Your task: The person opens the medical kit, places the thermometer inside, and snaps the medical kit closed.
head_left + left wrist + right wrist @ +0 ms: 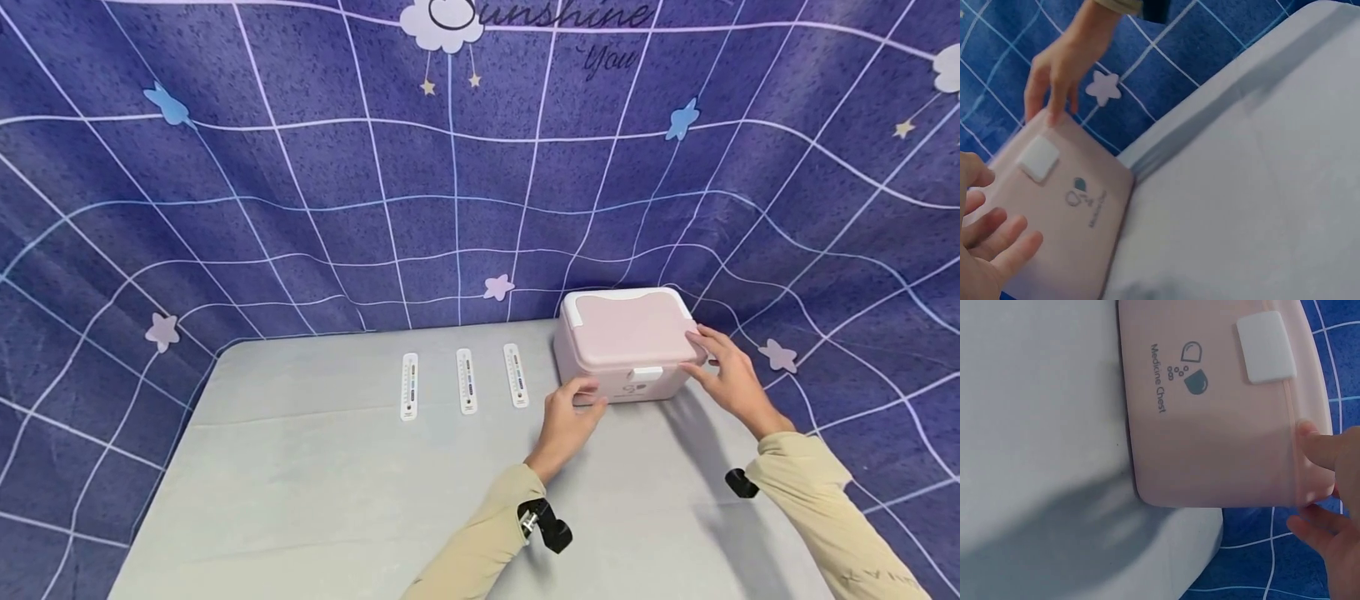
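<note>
A pink medicine chest [633, 333] with a white front latch [1266, 347] and printed lettering stands at the table's back right, its lid down. My right hand [727, 375] grips the lid's right front corner, thumb on the front rim and fingers round the side; the right wrist view shows this closely. By the chest's left front corner is my left hand [566, 421], its fingers spread and loosely bent, with nothing in them. In the left wrist view those fingers [1013, 250] stand in front of the chest's face.
Three slim white thermometers [408, 387] [467, 382] [516, 376] lie in a row left of the chest. The grey-covered table [315, 492] meets a blue grid-patterned curtain [315, 167] at its back and sides.
</note>
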### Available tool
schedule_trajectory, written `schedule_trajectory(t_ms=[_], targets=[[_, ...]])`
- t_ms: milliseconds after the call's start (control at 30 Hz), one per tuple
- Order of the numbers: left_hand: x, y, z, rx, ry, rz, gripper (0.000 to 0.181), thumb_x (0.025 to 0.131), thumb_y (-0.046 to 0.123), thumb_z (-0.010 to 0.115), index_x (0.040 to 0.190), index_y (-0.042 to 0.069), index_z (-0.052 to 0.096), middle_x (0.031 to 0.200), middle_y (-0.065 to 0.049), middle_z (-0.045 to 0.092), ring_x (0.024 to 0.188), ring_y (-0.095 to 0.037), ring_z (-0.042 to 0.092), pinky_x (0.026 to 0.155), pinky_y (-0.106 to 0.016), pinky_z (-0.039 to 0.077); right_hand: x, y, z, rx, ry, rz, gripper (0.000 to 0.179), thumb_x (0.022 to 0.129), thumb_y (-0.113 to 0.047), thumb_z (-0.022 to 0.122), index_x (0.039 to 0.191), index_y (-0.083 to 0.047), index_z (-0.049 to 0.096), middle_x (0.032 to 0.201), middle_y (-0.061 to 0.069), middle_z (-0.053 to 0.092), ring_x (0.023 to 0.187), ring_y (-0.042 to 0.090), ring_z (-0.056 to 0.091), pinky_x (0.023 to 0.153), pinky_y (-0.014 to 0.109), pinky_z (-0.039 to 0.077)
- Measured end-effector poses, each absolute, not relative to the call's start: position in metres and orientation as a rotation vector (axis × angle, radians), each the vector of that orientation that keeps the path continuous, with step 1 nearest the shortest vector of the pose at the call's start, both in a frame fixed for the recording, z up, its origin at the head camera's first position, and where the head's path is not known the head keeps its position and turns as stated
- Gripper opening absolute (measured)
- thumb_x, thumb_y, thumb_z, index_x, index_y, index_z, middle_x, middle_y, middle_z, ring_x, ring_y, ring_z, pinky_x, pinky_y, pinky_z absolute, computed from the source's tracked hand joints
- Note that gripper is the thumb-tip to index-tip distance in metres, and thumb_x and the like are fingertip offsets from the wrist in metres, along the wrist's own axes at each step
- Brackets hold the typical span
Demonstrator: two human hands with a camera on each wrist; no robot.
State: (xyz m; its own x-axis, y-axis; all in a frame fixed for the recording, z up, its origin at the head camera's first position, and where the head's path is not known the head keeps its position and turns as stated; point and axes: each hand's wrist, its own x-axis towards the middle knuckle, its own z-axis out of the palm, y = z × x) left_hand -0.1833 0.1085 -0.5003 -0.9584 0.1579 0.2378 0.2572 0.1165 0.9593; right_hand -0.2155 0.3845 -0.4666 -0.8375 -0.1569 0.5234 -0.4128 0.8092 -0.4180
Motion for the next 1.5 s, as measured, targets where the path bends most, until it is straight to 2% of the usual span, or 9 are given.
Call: schedule_trajectory(t_ms=[133, 267, 467, 700, 933, 1167, 1300, 1500], targets=[[-0.183, 0.118, -0.506, -0.351, -2.286, -2.020, 0.028, 0.081, 0.008, 0.070, 0.108, 0.002, 0.066, 0.107, -0.010, 0.067, 0.089, -0.011, 0.066, 0.073, -0.017, 0.051, -0.216, 0.387, -0.464, 0.433, -2.516, 0.724, 0.052, 0.069, 0.001, 0.080, 0.117, 0.008, 0.060, 0.126, 0.028, 0.052, 0.102, 0.043, 0.056, 0.072, 0.043, 0.050], [-0.183, 0.127, -0.507, -0.332, -2.295, -2.029, 0.028, 0.081, 0.008, 0.070, 0.108, 0.003, 0.066, 0.107, -0.008, 0.068, 0.088, -0.009, 0.066, 0.073, -0.020, 0.052, -0.216, 0.388, -0.463, 0.435, -2.503, 0.705, 0.052, 0.066, 0.003, 0.081, 0.115, 0.009, 0.061, 0.124, 0.029, 0.053, 0.101, 0.043, 0.058, 0.070, 0.043, 0.050], [-0.185, 0.137, -0.504, -0.268, -2.358, -2.001, 0.027, 0.082, 0.012, 0.070, 0.108, 0.006, 0.068, 0.103, -0.006, 0.070, 0.091, -0.011, 0.066, 0.086, -0.027, 0.048, -0.217, 0.385, -0.463, 0.467, -2.475, 0.709, 0.052, 0.065, 0.004, 0.081, 0.113, 0.009, 0.062, 0.120, 0.029, 0.055, 0.100, 0.044, 0.058, 0.068, 0.041, 0.051], [-0.188, 0.152, -0.497, -0.192, -2.295, -2.110, 0.027, 0.082, 0.010, 0.069, 0.107, 0.001, 0.068, 0.102, -0.012, 0.069, 0.087, -0.011, 0.067, 0.073, -0.018, 0.051, -0.220, 0.385, -0.463, 0.461, -2.469, 0.702, 0.052, 0.063, 0.003, 0.083, 0.111, 0.008, 0.064, 0.119, 0.028, 0.057, 0.097, 0.042, 0.059, 0.066, 0.037, 0.052], [-0.187, 0.168, -0.491, -0.174, -2.161, -2.160, 0.020, 0.082, 0.002, 0.067, 0.100, -0.005, 0.068, 0.098, -0.016, 0.068, 0.087, -0.019, 0.069, 0.072, -0.017, 0.052, -0.219, 0.386, -0.464, 0.475, -2.461, 0.717, 0.052, 0.062, 0.004, 0.083, 0.110, 0.008, 0.064, 0.118, 0.028, 0.057, 0.096, 0.041, 0.060, 0.066, 0.035, 0.051], [-0.186, 0.174, -0.492, -0.096, -2.087, -2.207, 0.018, 0.082, -0.001, 0.066, 0.099, -0.003, 0.069, 0.096, -0.015, 0.069, 0.085, -0.018, 0.068, 0.071, -0.018, 0.051, -0.220, 0.385, -0.468, 0.445, -2.453, 0.729, 0.052, 0.060, 0.006, 0.083, 0.109, 0.009, 0.065, 0.118, 0.027, 0.058, 0.098, 0.039, 0.060, 0.068, 0.032, 0.051], [-0.187, 0.177, -0.494, -0.088, -2.114, -2.153, 0.017, 0.081, 0.000, 0.067, 0.098, -0.003, 0.069, 0.094, -0.015, 0.070, 0.084, -0.019, 0.069, 0.072, -0.019, 0.052, -0.220, 0.386, -0.467, 0.417, -2.431, 0.755, 0.052, 0.058, 0.007, 0.084, 0.107, 0.010, 0.066, 0.117, 0.027, 0.060, 0.099, 0.031, 0.061, 0.070, 0.021, 0.050], [-0.188, 0.186, -0.493, -0.038, -2.130, -2.065, 0.016, 0.080, 0.003, 0.068, 0.094, -0.004, 0.069, 0.088, -0.015, 0.070, 0.082, -0.021, 0.069, 0.072, -0.021, 0.053, -0.221, 0.390, -0.467, 0.406, -2.414, 0.768, 0.051, 0.055, 0.007, 0.085, 0.103, 0.009, 0.068, 0.115, 0.026, 0.061, 0.099, 0.000, 0.054, 0.071, 0.003, 0.043]])
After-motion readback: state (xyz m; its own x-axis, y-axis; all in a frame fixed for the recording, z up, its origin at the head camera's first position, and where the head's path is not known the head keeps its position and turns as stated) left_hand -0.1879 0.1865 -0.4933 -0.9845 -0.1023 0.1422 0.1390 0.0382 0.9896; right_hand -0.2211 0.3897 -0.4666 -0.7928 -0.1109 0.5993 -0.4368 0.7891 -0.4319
